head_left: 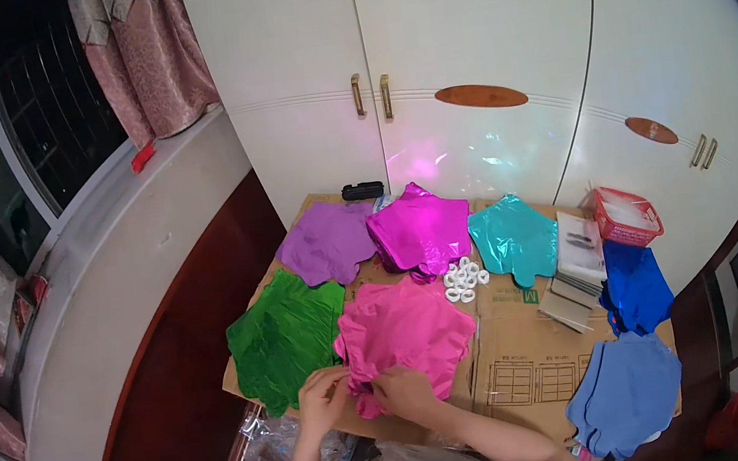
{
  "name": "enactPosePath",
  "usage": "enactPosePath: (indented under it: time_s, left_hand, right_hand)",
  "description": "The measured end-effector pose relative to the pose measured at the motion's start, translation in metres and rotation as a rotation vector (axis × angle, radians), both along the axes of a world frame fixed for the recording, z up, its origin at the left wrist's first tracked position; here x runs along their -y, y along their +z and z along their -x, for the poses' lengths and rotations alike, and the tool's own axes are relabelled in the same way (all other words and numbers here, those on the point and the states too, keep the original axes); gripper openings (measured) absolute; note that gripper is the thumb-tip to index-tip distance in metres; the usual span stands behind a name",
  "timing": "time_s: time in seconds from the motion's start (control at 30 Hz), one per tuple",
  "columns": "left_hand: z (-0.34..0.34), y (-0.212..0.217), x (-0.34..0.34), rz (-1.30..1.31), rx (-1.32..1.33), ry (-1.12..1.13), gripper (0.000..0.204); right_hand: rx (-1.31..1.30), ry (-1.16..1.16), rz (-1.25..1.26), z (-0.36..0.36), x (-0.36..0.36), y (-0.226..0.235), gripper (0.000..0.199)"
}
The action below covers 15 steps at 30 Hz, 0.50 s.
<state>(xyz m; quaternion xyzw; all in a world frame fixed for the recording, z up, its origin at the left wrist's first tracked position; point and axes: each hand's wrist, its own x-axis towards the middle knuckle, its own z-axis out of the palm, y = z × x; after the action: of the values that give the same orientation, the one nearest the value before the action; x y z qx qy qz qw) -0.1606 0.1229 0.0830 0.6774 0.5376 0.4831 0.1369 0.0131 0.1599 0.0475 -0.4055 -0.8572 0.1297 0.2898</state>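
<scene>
Both hands work at the near edge of the pink foil balloon stack (405, 328), which lies on flattened cardboard (527, 368) covering the surface. Left hand (321, 397) pinches the stack's lower left corner; right hand (401, 389) is closed on the bottom edge just beside it. Green foil stack (285, 335) touches on the left; white plastic clips (464, 279) sit just beyond. Risk: slippery foil sheets cling together, so several may lift at once, or the pile slides onto the green.
</scene>
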Motion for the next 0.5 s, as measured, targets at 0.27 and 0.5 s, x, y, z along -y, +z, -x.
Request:
enactPosePath:
  time_s: [0.27,0.5]
  left_hand:
    - [-0.008,-0.01,-0.01,-0.102,-0.1,-0.113,0.011]
    - [-0.017,0.007,-0.014,0.032,-0.777,-0.195,0.018]
  right_hand:
    - [-0.334,-0.11,0.496,-0.011,-0.015,0.003,0.02]
    - [-0.769,-0.103,0.906,-0.023,-0.031,-0.013,0.016]
